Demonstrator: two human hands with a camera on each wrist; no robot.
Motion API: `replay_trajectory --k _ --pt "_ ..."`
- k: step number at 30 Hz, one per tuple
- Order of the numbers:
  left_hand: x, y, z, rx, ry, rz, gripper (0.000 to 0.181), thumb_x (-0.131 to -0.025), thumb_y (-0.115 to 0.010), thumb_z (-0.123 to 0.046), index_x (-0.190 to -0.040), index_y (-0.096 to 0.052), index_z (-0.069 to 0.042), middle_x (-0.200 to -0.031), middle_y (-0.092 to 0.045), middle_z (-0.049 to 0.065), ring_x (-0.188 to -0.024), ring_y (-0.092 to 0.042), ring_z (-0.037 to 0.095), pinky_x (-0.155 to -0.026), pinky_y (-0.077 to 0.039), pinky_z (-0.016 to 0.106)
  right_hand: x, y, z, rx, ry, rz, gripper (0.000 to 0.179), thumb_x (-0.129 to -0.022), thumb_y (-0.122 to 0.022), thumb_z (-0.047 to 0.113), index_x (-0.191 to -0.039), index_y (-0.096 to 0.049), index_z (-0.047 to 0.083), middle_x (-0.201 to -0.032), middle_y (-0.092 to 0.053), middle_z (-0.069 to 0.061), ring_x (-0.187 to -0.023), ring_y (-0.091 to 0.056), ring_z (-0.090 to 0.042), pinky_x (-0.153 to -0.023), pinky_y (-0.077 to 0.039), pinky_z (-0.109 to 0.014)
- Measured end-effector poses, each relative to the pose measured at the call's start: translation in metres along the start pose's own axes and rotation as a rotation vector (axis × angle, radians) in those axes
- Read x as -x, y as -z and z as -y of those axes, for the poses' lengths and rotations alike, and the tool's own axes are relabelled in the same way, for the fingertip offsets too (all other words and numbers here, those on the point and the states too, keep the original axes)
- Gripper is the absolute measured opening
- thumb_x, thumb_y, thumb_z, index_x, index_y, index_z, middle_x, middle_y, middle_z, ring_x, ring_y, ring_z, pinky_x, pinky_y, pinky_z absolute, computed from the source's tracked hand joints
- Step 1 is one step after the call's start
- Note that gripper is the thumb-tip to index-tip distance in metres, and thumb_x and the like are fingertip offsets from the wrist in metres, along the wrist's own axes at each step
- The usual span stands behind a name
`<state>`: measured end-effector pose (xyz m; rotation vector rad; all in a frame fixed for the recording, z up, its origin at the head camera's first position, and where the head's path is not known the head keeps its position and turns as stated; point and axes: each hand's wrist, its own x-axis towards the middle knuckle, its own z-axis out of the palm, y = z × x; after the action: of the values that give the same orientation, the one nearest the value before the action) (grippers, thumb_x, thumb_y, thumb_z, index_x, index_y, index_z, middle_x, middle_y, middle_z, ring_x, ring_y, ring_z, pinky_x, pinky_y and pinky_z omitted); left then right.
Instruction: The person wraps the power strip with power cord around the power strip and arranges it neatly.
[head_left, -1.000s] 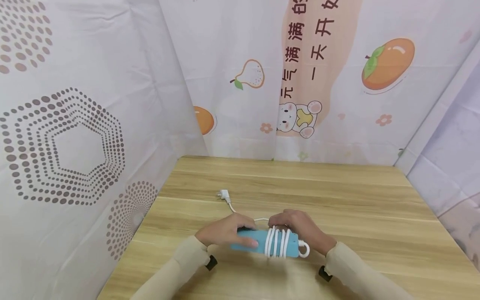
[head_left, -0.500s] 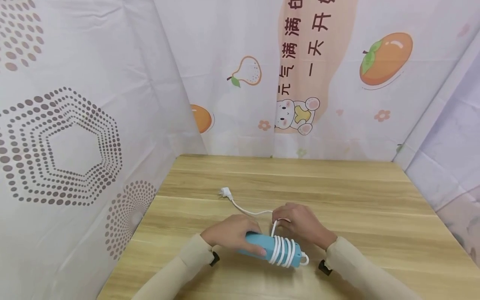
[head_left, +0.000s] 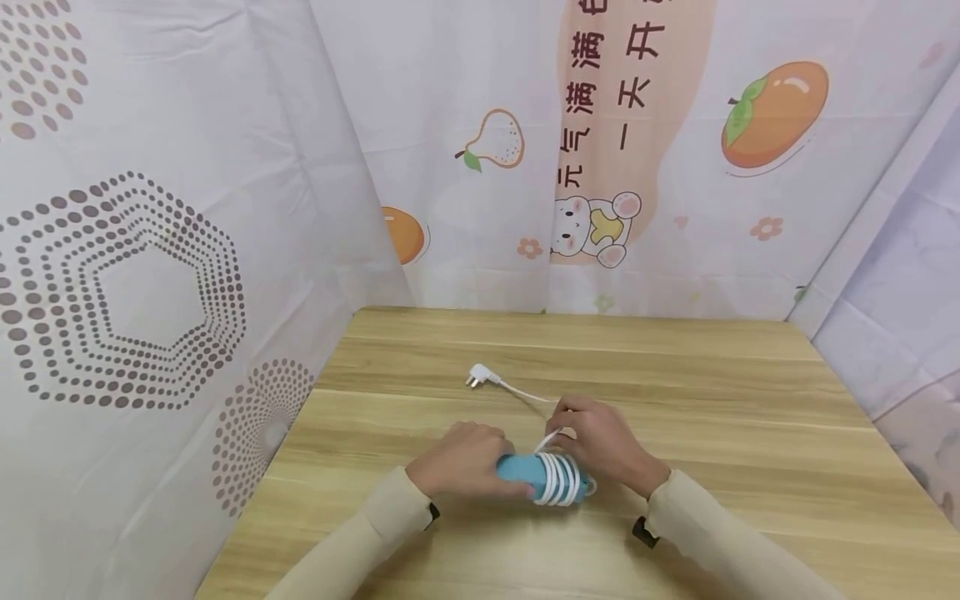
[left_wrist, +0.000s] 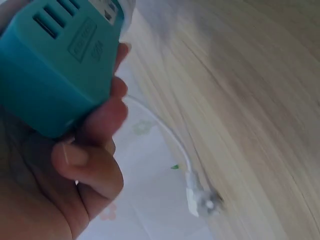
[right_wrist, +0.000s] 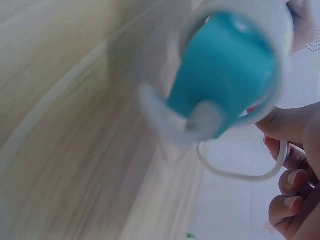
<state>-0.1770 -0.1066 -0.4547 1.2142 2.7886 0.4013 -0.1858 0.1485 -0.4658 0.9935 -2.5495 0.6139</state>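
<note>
A blue power strip (head_left: 517, 469) is held over the table by my left hand (head_left: 465, 462), which grips its left end. Several turns of its white cord (head_left: 558, 485) circle the strip's right part. In the left wrist view, slots and a white socket panel show on the strip's top face (left_wrist: 65, 35). My right hand (head_left: 603, 440) pinches the cord just behind the wound turns. From there the free cord runs out to a white plug (head_left: 480, 374) on the table. The right wrist view shows cord passing between thumb and fingers (right_wrist: 287, 182), with the strip's end blurred.
The wood-grain table (head_left: 675, 367) extends around both hands. A white curtain (head_left: 450, 275) with printed fruit and lettering hangs along its back edge. Another curtain (head_left: 285, 208) with dotted patterns stands at the left, and a pale one (head_left: 915, 275) at the right.
The plug has been drawn rightward and a little back across the table. The strip tilted down at its right end, then came up and partly level again; the right hand has moved slightly back with the cord.
</note>
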Motion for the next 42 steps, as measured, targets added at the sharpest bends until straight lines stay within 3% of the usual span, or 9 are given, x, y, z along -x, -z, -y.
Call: replay_trajectory --k 7,14,25,33,42 --pt "0.000 0.003 -0.004 -0.151 0.080 -0.041 0.058 -0.081 -0.066 -0.077 -0.083 -0.072 -0.020 -0.070 -0.050 -0.011 -0.055 -0.046 0.005 -0.048 -0.036 0.025 -0.004 0.004 0.003 -0.011 0.009 -0.022 0.013 -0.084 -0.087 0.013 -0.089 -0.078 0.021 -0.091 -0.064 0.012 -0.079 -0.065 -0.006 -0.066 -0.053 -0.029" --pt "0.000 0.004 -0.005 -0.189 0.133 -0.094 0.060 -0.082 -0.065 -0.076 -0.087 -0.073 -0.016 -0.074 -0.055 -0.007 -0.056 -0.046 0.005 -0.047 -0.036 0.025 -0.006 0.008 0.007 0.001 0.018 -0.032 0.015 -0.085 -0.085 0.009 -0.092 -0.078 0.020 -0.090 -0.062 0.011 -0.074 -0.059 -0.003 -0.062 -0.050 -0.025" --pt "0.001 0.006 -0.005 -0.316 0.155 -0.221 0.062 -0.083 -0.065 -0.075 -0.079 -0.070 -0.013 -0.070 -0.050 -0.005 -0.053 -0.042 0.007 -0.042 -0.032 0.025 -0.013 0.013 0.017 -0.029 -0.033 -0.047 0.017 -0.085 -0.084 0.007 -0.098 -0.081 0.016 -0.090 -0.063 0.009 -0.073 -0.057 -0.005 -0.063 -0.048 -0.025" --pt "0.003 0.003 -0.006 -0.459 0.158 -0.331 0.064 -0.084 -0.068 -0.072 -0.080 -0.071 -0.008 -0.070 -0.057 0.000 -0.054 -0.048 0.011 -0.040 -0.036 0.028 -0.013 0.011 0.022 -0.086 -0.034 -0.063 0.010 -0.090 -0.081 0.013 -0.100 -0.081 0.011 -0.088 -0.069 0.006 -0.068 -0.055 -0.003 -0.061 -0.047 -0.024" --pt "0.003 -0.002 0.004 -0.463 0.216 -0.393 0.062 -0.088 -0.066 -0.069 -0.078 -0.066 -0.008 -0.069 -0.054 0.001 -0.052 -0.044 0.012 -0.040 -0.035 0.028 -0.007 0.002 0.021 -0.171 -0.062 -0.038 0.010 -0.093 -0.077 0.013 -0.103 -0.080 0.009 -0.082 -0.069 0.009 -0.060 -0.044 0.003 -0.055 -0.042 -0.021"
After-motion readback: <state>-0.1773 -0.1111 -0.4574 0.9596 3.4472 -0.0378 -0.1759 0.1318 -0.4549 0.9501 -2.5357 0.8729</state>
